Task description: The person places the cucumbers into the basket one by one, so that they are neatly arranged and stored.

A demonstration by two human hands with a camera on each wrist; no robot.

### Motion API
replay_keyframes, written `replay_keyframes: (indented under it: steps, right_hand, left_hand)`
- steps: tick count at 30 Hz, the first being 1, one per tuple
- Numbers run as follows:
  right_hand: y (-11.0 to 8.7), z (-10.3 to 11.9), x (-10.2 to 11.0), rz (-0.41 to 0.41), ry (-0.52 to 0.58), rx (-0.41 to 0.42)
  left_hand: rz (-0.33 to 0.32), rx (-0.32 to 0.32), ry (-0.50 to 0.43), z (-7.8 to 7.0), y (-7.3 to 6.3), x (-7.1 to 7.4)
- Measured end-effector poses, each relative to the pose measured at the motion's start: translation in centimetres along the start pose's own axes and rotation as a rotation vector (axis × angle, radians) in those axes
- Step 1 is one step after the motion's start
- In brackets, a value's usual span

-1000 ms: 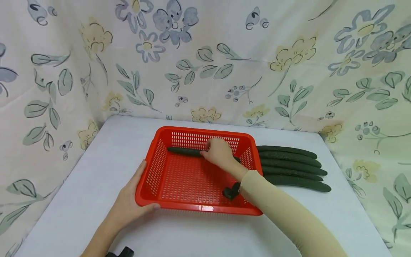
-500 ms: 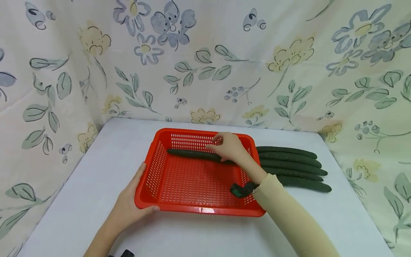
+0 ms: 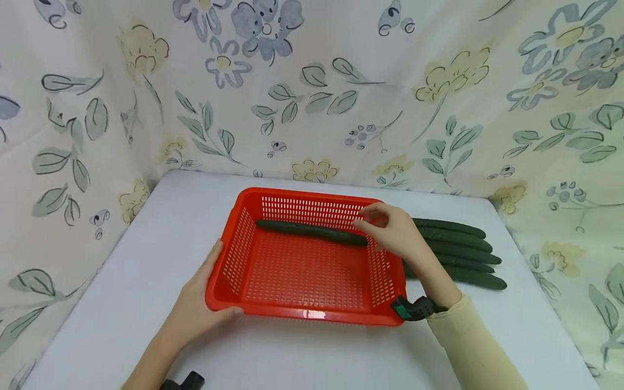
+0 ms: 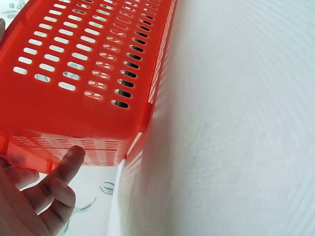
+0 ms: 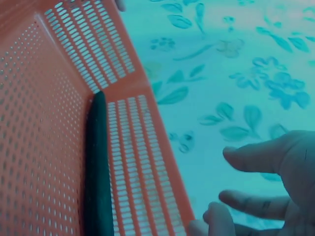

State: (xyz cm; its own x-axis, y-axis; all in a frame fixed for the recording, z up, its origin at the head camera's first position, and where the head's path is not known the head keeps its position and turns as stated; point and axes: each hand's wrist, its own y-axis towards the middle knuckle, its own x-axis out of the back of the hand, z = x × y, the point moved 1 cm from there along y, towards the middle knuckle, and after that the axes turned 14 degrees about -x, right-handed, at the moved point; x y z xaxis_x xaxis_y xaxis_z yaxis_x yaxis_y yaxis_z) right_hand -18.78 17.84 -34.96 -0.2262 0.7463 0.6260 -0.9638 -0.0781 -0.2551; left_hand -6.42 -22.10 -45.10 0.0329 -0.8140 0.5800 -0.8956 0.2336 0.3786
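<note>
A dark green cucumber [image 3: 312, 232] lies along the far wall inside a red plastic basket [image 3: 306, 313]. At the basket's near left corner, my left hand [image 3: 201, 295] holds the rim, thumb along the front and fingers on the left side. Bent fingers [image 4: 63, 169] show by the basket's outer wall in the left wrist view. My right hand [image 3: 392, 230] is over the basket's right rim with nothing in it, thumb and fingers apart. Beyond it, several more cucumbers [image 3: 460, 251] lie side by side on the table, their left ends partly hidden by the hand and basket.
A white-covered table [image 3: 302, 357] bears the basket and the cucumbers. Behind and beside it hangs a floral curtain [image 3: 312, 119]. On my right wrist is a black strap with a small device [image 3: 414, 309].
My right hand has let go of the cucumber at the basket's far wall and moved right, up to the right rim. The left hand stays at its corner.
</note>
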Motion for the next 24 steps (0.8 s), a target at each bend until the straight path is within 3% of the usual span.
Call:
replay_keyframes:
  steps: [11, 24]
  right_hand:
    - [-2.9, -4.4, 4.0, -0.156, 0.069, 0.031]
    - [-5.6, -13.1, 5.0, -0.329, 0.044, 0.062]
  left_hand:
    - [-0.019, -0.018, -0.029, 0.1, 0.3, 0.4]
    - [-0.002, -0.024, -0.042, 0.1, 0.3, 0.0]
